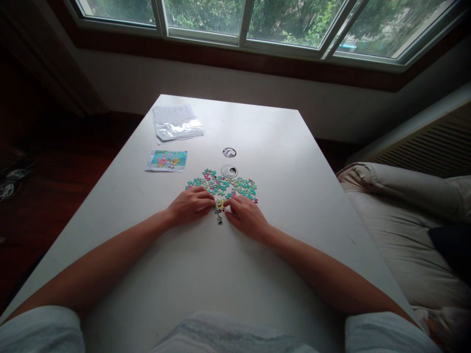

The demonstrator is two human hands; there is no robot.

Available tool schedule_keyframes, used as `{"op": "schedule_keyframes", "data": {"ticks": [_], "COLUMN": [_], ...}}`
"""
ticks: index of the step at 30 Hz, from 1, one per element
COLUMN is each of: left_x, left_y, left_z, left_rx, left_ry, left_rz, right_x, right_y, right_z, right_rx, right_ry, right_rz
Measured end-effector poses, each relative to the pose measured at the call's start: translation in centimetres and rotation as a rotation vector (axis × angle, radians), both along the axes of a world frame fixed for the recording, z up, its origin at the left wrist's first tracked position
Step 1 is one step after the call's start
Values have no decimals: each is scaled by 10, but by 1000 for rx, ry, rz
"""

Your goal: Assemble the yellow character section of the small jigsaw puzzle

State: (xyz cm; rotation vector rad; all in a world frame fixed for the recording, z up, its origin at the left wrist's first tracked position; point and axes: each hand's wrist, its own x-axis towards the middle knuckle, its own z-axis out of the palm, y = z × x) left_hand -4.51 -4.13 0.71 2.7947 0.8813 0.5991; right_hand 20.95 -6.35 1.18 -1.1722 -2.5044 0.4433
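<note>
A small joined section of jigsaw puzzle [220, 206] with a yellow cartoon face lies on the white table, a narrow strip of pieces running down from it toward me. My left hand [192, 205] rests at its left edge, fingers bent and together, the fingertips against the pieces. From the other side, my right hand [247, 214] holds the section's right edge with curled fingers, the thumb lower down. Exactly what lies under the fingertips is partly hidden. Just beyond both hands spread many loose jigsaw pieces [241, 186], mostly green and teal with some pink.
A picture card [169, 161] with cartoon figures lies left of the pieces. Behind it are papers and a clear plastic sleeve [178, 125]. Two round, shiny objects [229, 171] sit beyond the pieces. A beige couch [390, 220] flanks the white table [294, 166] on the right.
</note>
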Motion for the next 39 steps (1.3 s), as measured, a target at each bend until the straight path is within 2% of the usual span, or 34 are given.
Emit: {"op": "schedule_keyframes", "data": {"ticks": [17,22,31,39], "left_x": [0,0,0,0], "left_y": [1,1,1,1], "left_z": [0,-2,-1,0], "left_rx": [-8,0,1,-19], "left_ry": [-6,0,-8,-7], "left_rz": [-3,3,6,9], "right_x": [1,0,-1,-4], "right_y": [0,-1,-5,-10], "right_z": [0,-1,2,0], "right_rx": [5,13,28,52], "right_ry": [22,35,20,-33], "right_rz": [5,77,124,257]}}
